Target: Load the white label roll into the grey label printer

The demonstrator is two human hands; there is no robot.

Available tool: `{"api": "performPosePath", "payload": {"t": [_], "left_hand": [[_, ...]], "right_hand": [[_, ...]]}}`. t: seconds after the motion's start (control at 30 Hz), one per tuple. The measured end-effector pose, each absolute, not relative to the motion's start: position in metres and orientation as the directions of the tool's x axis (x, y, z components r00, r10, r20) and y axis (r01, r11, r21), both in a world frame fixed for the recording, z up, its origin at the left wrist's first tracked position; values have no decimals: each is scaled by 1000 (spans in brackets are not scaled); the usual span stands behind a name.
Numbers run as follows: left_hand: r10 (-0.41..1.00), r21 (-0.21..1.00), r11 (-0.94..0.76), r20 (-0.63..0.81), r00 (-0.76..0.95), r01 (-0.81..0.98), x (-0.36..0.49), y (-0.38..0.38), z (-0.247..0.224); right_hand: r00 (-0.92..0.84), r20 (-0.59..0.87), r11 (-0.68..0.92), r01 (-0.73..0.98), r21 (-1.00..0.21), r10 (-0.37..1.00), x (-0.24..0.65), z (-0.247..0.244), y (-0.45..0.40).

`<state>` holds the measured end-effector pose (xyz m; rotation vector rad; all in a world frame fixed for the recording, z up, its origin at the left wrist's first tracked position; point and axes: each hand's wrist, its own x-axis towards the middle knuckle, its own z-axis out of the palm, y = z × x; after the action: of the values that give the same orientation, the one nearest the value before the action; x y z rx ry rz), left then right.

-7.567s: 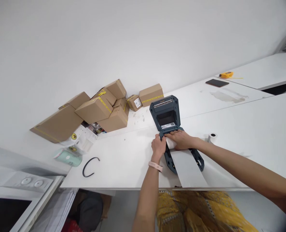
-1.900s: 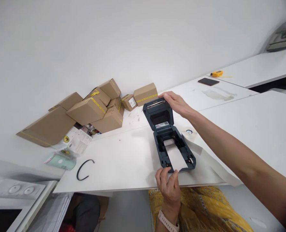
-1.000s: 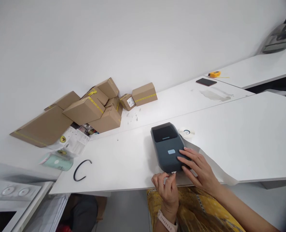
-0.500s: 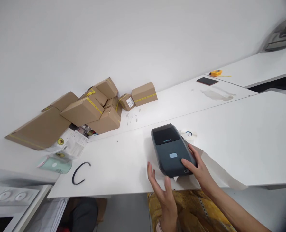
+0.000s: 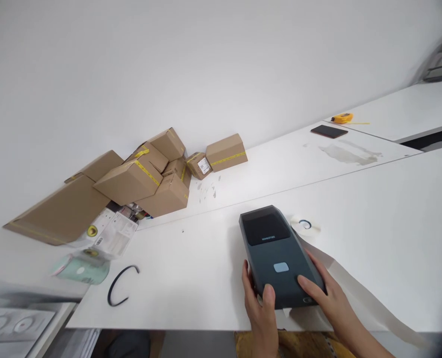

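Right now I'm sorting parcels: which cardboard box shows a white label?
The small box immediately left of the rightmost box; only it shows a white label.

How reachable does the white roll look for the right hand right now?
Likely yes: if the right hand lets go of the printer, only the loose paper strip lies along the way to the white roll.

A pale wall (image 5: 206,64) rises behind a white table (image 5: 191,278); a second table (image 5: 403,112) stands farther right along it; grey floor (image 5: 200,344) shows below; the light is soft.
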<state>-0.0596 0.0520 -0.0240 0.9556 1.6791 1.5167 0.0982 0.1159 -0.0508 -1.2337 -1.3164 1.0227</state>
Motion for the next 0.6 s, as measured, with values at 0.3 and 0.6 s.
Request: {"api": "performPosePath", "payload": {"t": [0.3, 0.6], "left_hand": [[867, 994, 14, 40, -497, 105, -62, 59, -18], [755, 987, 129, -159, -637, -93, -63, 11, -33]], "right_hand": [[34, 185, 174, 203, -964, 982, 94, -49, 114], [-323, 693, 739, 493, -458, 645, 103, 2, 109]]}}
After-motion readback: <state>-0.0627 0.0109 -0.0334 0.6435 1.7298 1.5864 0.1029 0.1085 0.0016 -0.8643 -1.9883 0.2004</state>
